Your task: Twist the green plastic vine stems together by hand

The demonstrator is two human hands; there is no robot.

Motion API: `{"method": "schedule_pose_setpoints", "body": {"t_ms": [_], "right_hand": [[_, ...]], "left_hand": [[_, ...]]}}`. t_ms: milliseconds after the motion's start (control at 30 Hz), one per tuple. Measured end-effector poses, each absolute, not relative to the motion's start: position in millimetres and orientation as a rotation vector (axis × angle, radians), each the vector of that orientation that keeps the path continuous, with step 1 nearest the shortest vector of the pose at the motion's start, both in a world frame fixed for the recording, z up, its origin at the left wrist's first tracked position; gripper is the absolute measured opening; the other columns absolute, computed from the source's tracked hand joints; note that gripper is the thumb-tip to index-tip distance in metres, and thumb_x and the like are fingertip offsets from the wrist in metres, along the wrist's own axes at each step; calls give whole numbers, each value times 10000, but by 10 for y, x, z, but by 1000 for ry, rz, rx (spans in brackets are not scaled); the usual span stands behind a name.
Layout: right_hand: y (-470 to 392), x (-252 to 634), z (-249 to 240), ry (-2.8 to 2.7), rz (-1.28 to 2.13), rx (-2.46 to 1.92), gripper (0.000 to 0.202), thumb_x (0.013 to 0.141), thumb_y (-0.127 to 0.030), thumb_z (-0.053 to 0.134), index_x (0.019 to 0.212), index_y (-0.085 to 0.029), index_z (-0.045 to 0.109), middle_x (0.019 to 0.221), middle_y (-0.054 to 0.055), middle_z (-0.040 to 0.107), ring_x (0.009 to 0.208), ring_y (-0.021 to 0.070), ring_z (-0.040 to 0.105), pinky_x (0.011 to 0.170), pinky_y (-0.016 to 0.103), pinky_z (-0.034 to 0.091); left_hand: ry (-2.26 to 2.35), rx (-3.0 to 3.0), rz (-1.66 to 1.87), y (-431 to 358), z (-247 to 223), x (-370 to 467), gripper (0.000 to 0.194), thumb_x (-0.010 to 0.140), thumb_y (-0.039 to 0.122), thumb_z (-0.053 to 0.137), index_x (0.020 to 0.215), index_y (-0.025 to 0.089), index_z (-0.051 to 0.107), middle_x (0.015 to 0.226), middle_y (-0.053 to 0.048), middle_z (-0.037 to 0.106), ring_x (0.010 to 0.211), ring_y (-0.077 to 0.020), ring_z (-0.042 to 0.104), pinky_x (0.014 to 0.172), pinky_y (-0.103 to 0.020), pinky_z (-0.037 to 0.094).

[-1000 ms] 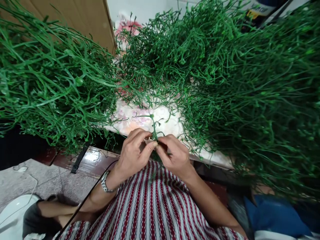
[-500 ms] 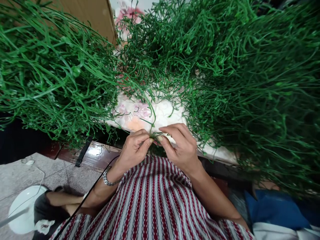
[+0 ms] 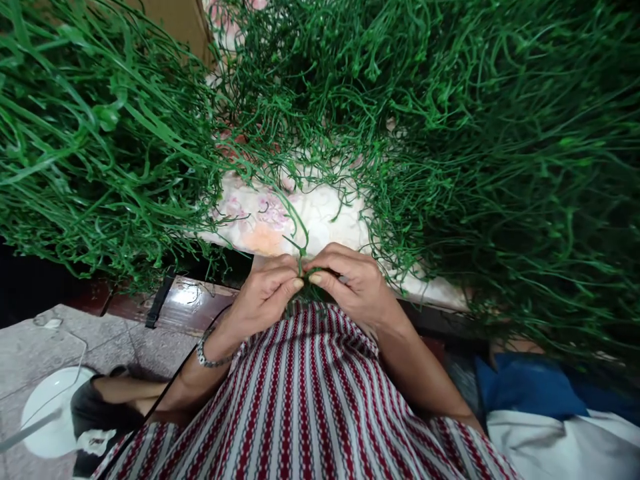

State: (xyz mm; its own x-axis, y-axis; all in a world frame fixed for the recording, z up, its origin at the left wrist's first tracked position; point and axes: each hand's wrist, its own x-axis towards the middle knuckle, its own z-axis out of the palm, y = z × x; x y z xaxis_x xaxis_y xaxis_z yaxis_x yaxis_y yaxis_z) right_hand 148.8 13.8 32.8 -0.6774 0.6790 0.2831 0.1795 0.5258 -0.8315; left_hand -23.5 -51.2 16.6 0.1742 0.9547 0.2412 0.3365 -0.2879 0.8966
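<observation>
My left hand (image 3: 270,293) pinches a thin green plant-like stem (image 3: 303,243) between thumb and forefinger, just in front of my body. Opposite it, my right hand (image 3: 353,281) is closed with thumb and fingertips on the same stem's lower part, the two hands almost touching. The stem's upper end rises past the fingertips and curves toward the left pile. Its lower end is largely hidden by my fingers. A tangled heap of similar green stems (image 3: 105,160) lies to the left, and a bigger heap (image 3: 475,160) spreads across the right and back.
A floral cloth (image 3: 320,220) covers the table under the stems. Behind the left heap stands a cardboard box (image 3: 180,27). At lower left are a white round base (image 3: 55,413) and another person's crossed legs (image 3: 125,390). Blue fabric (image 3: 535,387) lies at lower right.
My right hand's fingers, earlier spread a little with the forefinger raised, have closed in on the stem beside my left thumb. The whole view has shifted slightly.
</observation>
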Motion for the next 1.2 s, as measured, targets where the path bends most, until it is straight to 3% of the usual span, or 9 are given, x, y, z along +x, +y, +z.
{"method": "schedule_pose_setpoints", "body": {"t_ms": [267, 367, 467, 633, 1033, 1200], "right_hand": [[137, 1470, 178, -1826, 1459, -580, 116, 840, -223, 580, 873, -150, 665, 786, 33, 619, 722, 103, 594, 664, 229, 476], [128, 1450, 145, -1770, 1531, -553, 108, 827, -229, 599, 872, -153, 662, 799, 31, 615, 741, 104, 592, 668, 229, 467], [121, 1434, 149, -1784, 1574, -592, 115, 824, -243, 601, 876, -152, 650, 805, 28, 606, 742, 104, 581, 655, 226, 453], [101, 1405, 184, -1873, 1413, -787, 130, 796, -275, 633, 805, -146, 622, 744, 10, 575, 672, 95, 534, 619, 221, 424], [193, 1484, 380, -2511, 823, -684, 73, 834, -170, 512, 819, -148, 580, 749, 42, 576, 721, 149, 516, 686, 284, 419], [158, 1462, 370, -2516, 825, -664, 104, 874, -185, 453, 879, -153, 552, 816, 65, 599, 773, 162, 539, 723, 298, 446]], "left_hand": [[1134, 1337, 1123, -529, 5, -290, 382, 825, 468, 513, 579, 181, 573, 647, -38, 561, 651, -154, 518, 622, -311, 454], [1143, 1313, 1155, -542, 12, -274, 388, 817, 468, 525, 554, 185, 566, 591, -23, 529, 613, -146, 496, 609, -309, 439], [1190, 1394, 1191, -539, 86, -238, 354, 828, 349, 538, 522, 174, 507, 568, -5, 479, 597, -127, 468, 590, -282, 413], [1361, 1602, 1183, -539, 166, -149, 199, 816, 172, 513, 618, 162, 530, 658, -9, 527, 659, -117, 502, 622, -256, 414], [1567, 1907, 1199, -571, 154, -232, 117, 809, 140, 528, 709, 161, 583, 719, -38, 568, 710, -140, 531, 656, -273, 438], [1509, 1794, 1225, -570, 135, -196, 102, 833, 134, 498, 843, 156, 598, 809, -49, 591, 810, -145, 553, 736, -274, 458]]}}
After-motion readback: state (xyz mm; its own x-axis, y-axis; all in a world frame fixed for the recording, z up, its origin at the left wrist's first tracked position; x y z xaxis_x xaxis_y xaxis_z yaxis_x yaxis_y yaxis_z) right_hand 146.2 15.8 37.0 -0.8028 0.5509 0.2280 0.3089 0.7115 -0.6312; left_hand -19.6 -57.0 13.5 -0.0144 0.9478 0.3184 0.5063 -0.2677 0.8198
